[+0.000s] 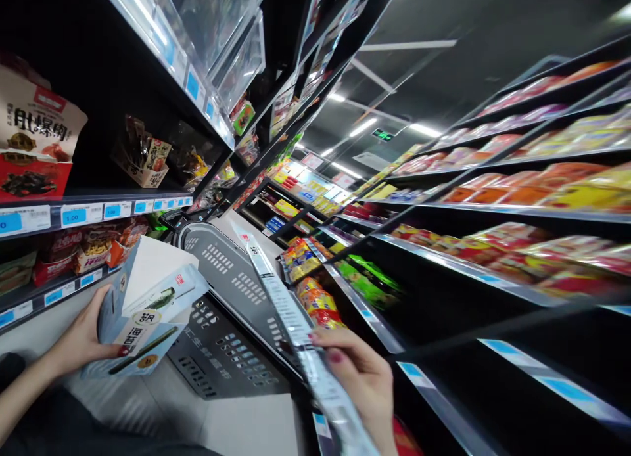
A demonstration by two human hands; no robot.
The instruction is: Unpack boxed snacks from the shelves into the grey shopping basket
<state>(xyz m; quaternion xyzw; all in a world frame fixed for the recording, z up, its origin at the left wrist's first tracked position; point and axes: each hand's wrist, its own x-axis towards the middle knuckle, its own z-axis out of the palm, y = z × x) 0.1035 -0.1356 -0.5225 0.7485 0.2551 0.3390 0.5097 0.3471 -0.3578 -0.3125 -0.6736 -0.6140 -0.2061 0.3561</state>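
Observation:
My left hand (81, 341) grips a light blue snack packet (148, 311) with a green stick pictured on it, held low at the left of the head view. My right hand (359, 377) is closed on a long clear strip of small packets (290, 318) that runs up and away toward the aisle. Both hands hover over a dark grey shopping basket (221, 331) with slotted sides, which sits between them on the floor.
Black shelves with blue price tags (73, 214) line the left, holding red and white snack bags (34, 140). Shelves on the right (493, 278) carry rows of red, orange and green packets. The narrow aisle runs ahead to more stocked shelving (305, 186).

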